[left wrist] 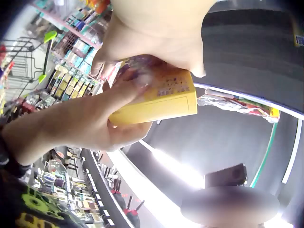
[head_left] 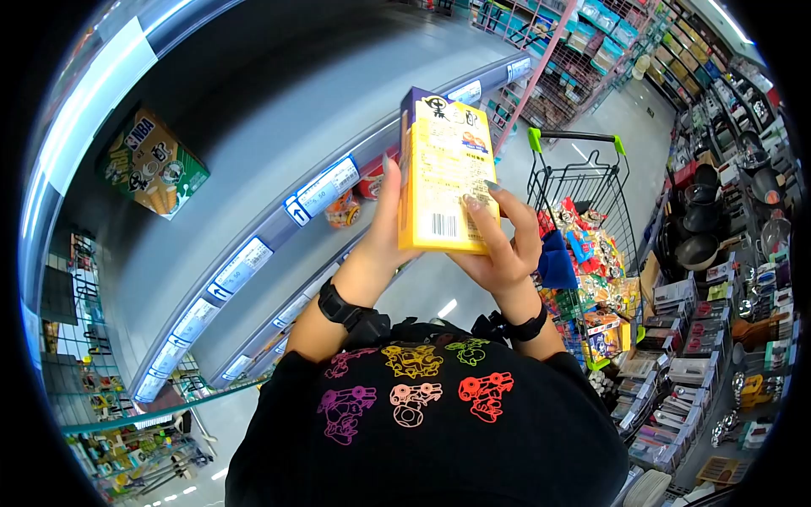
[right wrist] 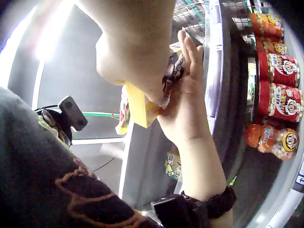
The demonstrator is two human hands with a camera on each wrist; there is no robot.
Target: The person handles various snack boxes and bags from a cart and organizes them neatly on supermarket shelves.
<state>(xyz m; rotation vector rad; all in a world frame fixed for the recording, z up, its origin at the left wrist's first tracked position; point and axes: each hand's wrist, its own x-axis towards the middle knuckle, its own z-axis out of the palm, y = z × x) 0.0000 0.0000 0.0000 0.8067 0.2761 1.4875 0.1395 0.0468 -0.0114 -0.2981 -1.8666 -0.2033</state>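
A yellow box with a purple top [head_left: 446, 173] is held upright between both hands, its barcode side up toward the head view. The left hand [head_left: 380, 215] grips its left side, thumb along the edge; its other fingers are behind the box in that view. The right hand [head_left: 507, 245] holds the lower right, fingertips on the printed face. In the left wrist view, the left hand [left wrist: 156, 33] and the right hand [left wrist: 102, 109] meet around the box [left wrist: 161, 107]. The right wrist view shows the right hand [right wrist: 133, 52], the left hand [right wrist: 185, 104] and the box's yellow side [right wrist: 140, 107].
A green box [head_left: 156, 165] stands on the grey shelf [head_left: 279, 93], which has price labels [head_left: 323, 190] along its edge. At the right is a cart [head_left: 583, 160] with colourful packages [head_left: 596, 253]. Pans [head_left: 697, 251] hang beyond. Red jars [right wrist: 285, 99] line a lower shelf.
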